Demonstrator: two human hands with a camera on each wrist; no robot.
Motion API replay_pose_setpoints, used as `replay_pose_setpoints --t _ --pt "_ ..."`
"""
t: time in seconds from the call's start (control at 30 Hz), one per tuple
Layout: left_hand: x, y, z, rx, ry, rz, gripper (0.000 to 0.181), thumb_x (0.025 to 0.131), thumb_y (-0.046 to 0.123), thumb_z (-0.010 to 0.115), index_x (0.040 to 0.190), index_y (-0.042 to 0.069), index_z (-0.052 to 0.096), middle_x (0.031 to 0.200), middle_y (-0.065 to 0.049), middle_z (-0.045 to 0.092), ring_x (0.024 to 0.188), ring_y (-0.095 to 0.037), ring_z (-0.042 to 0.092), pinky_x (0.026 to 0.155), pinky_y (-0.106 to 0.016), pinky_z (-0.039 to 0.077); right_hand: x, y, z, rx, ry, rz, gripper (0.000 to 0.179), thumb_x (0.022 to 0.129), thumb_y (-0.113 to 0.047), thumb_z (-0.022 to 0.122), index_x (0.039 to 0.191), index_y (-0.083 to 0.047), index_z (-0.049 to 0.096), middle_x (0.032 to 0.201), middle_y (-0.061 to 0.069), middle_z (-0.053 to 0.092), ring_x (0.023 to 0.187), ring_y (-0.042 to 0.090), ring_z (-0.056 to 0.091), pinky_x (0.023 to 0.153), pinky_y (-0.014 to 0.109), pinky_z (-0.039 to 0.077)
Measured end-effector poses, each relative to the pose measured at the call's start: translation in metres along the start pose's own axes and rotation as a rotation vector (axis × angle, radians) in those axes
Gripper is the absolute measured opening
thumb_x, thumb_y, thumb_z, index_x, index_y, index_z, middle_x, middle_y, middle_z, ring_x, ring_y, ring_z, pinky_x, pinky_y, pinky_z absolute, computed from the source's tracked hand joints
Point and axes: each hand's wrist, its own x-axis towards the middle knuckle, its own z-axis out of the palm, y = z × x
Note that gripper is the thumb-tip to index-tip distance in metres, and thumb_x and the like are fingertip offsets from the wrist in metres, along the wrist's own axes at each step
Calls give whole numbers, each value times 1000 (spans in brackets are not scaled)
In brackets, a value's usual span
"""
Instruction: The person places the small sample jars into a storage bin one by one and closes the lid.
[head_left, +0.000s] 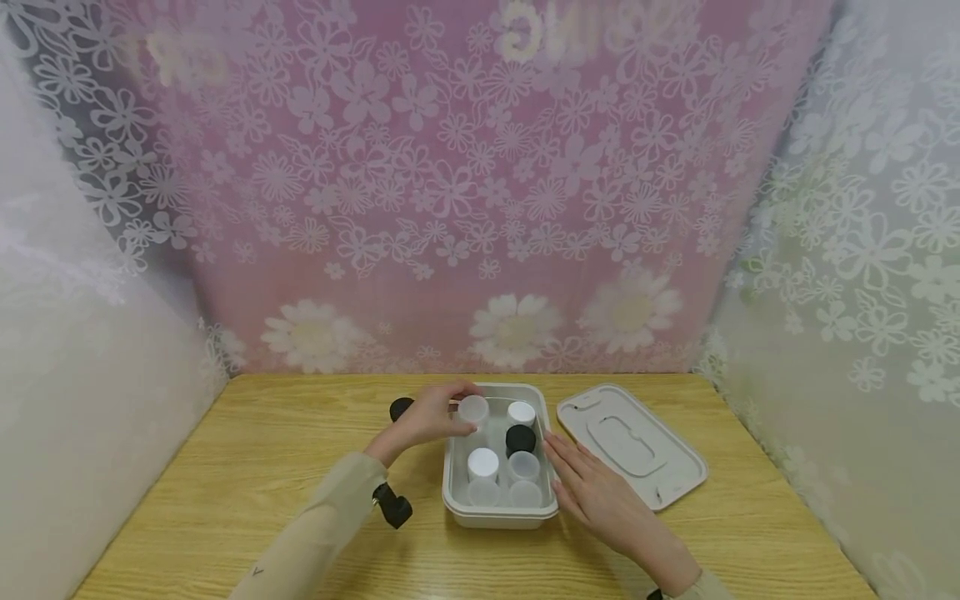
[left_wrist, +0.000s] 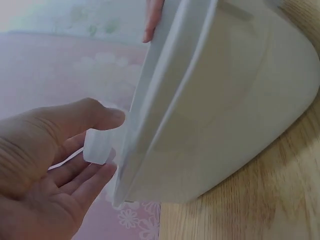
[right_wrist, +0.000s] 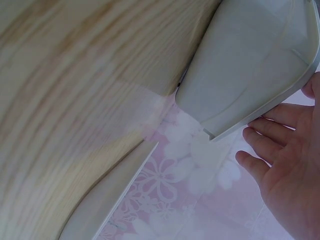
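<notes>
Pale grey-white plastic for the box point(head_left: 497, 522), a rounded rectangle with smooth walls and a stepped rim, set between the two hands on the wood-grained table point(head_left: 180, 508). Left hand point(head_left: 431, 414): thumb and fingers pinch a translucent round container point(head_left: 473, 412) at the box's far left part; its side reads milky in the left wrist view. Right hand point(head_left: 596, 492): fingers extended along the box's right side, fingertips at the rim, grasping nothing. Between the hands, inside the box, round-topped containers: a black-topped container point(head_left: 521, 440) just left of the right fingertips, a white-topped container point(head_left: 521, 413) beyond it, a second white-topped container point(head_left: 483, 464) and three clouded translucent containers point(head_left: 523, 468) nearer the person. Flat lid point(head_left: 637, 450) with a raised loop outline lies beyond and to the right of the right hand. Behind both hands hangs a pink flowered curtain point(head_left: 450, 208); its lettering is blurred. Black rounded object point(head_left: 401, 407) just behind the left wrist, partly covered, identity not readable. Lower parts of the containers are hard to make out; the box wall hides the interior from both wrist views. Cannot tell whether the pinched container touches the box floor. Right hand is cut off at the right wrist view's edge.
</notes>
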Motion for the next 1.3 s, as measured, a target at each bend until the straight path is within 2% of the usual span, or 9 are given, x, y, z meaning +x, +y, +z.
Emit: replay_pose_setpoints --t 0.27,0.6,0.93,1.1,1.3 --pt "9 -2 5 88 -170 37 48 87 4 78 132 3 61 134 -10 61 125 -29 57 103 -45 52 0 -2 -1 4 3 -2 50 108 -28 46 141 9 53 148 22 52 131 37 55 124 16 0" --pt "25 -1 12 242 -247 95 44 81 -7 75 123 3 64 125 -10 65 117 -27 61 98 -42 53 0 -3 -1 -5 3 -13 50 107 -27 50 141 9 53 148 22 52 132 35 55 124 17 0" --pt "33 3 20 420 -362 39 48 81 -15 71 120 12 64 123 -4 65 111 -20 60 84 -26 48 0 -4 -2 -15 2 -2 55 94 -19 67 140 9 54 147 22 53 131 35 56 124 17 -1" --pt "35 9 24 490 -403 9 49 80 -15 70 120 13 66 122 -3 66 109 -18 59 85 -26 46 -1 -4 -2 -6 9 -1 50 103 -24 56 140 8 54 147 21 53 130 35 56 124 16 -1" --pt "33 15 22 481 -437 -2 52 85 -10 71 132 12 64 133 -4 63 125 -22 57 101 -33 51 -2 -3 -3 0 3 7 51 108 -30 48 142 7 54 148 21 52 130 35 56 124 16 -1"
